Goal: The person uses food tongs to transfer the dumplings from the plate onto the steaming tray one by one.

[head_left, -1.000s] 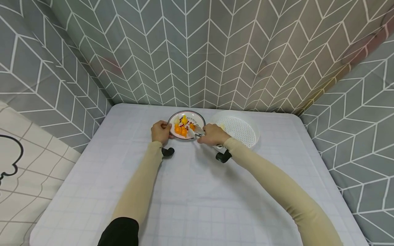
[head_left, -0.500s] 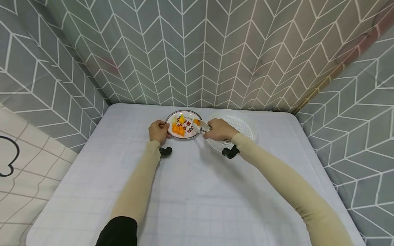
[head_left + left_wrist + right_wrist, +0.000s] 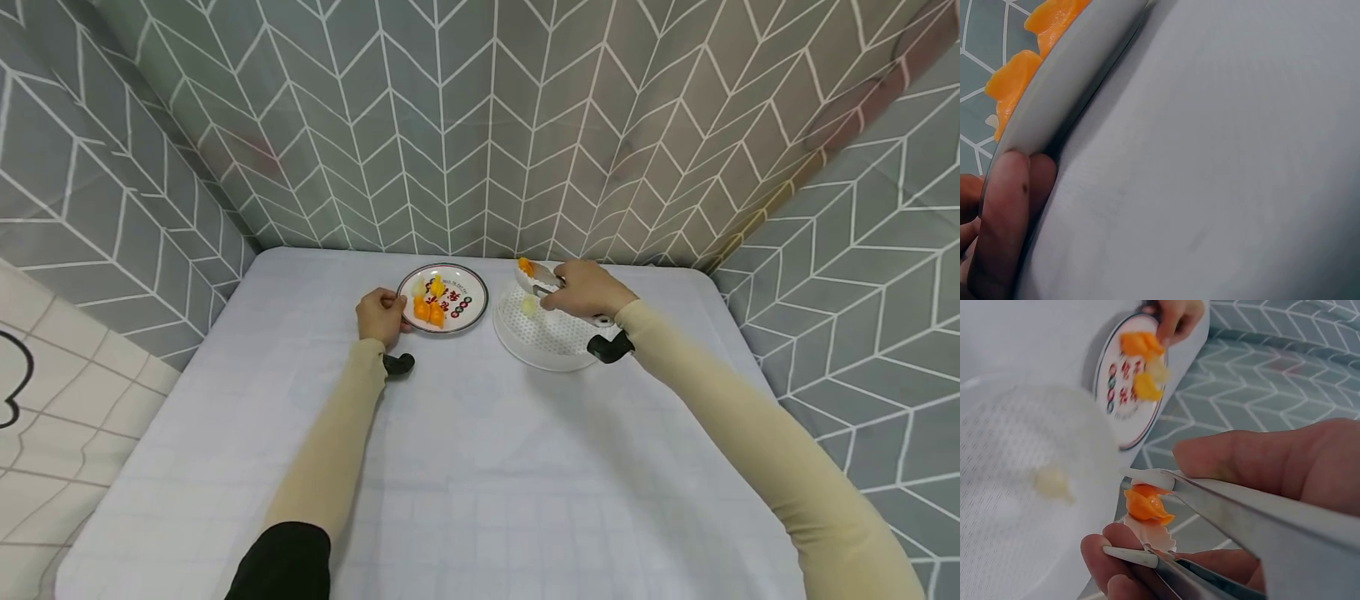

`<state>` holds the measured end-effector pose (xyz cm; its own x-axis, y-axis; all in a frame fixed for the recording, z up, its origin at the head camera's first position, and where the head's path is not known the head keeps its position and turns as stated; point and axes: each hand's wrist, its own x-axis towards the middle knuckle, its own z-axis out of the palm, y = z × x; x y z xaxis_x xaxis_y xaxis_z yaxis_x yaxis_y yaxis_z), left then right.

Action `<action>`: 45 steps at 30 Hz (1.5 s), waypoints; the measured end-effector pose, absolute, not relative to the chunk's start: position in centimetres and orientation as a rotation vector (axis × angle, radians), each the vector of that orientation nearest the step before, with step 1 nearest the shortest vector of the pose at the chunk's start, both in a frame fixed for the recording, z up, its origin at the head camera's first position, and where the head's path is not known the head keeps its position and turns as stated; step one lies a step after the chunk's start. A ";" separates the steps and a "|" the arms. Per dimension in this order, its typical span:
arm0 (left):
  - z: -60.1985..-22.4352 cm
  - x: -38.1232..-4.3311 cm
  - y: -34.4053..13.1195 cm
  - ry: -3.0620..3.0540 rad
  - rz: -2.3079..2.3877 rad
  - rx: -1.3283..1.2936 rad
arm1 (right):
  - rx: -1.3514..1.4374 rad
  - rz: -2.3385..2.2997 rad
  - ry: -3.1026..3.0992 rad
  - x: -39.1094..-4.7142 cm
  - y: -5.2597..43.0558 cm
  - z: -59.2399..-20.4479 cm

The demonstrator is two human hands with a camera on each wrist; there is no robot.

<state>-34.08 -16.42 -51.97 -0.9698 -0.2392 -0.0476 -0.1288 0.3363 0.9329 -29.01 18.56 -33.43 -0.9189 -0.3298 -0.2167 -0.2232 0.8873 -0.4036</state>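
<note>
My left hand [image 3: 380,317] pinches the left rim of a round white plate [image 3: 472,307] with a dark rim and red and black lettering. Orange dumplings [image 3: 428,312], a yellow one [image 3: 437,286] and a pale one lie on the plate's left part; in the left wrist view the fingers [image 3: 1007,200] grip its edge. My right hand [image 3: 588,290] holds metal tongs [image 3: 1210,512], their tips around an orange dumpling [image 3: 1146,505]. This dumpling hangs above the far left edge of a white perforated steamer tray [image 3: 555,360]. One pale dumpling [image 3: 528,306] sits on the tray.
Plate and tray stand side by side near the far edge of a table [image 3: 450,467] with a white cloth. A grey patterned curtain [image 3: 465,150] rises right behind it and on both sides. Black wrist mounts [image 3: 611,347] stick out below the hands.
The right hand has lifted an orange dumpling off the plate with the tongs and carried it right, over the tray. The left hand stays on the plate's rim.
</note>
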 end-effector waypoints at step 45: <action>-51.8 -34.2 -16.1 -2.464 -1.733 0.380 | -0.272 -0.492 2.650 -28.9 23.2 -38.3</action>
<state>-34.23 -16.13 -51.78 -0.9632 -0.2626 -0.0575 -0.1429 0.3190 0.9369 -28.88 23.17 -38.26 -0.8886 -0.2633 -0.3757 -0.1108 0.9178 -0.3812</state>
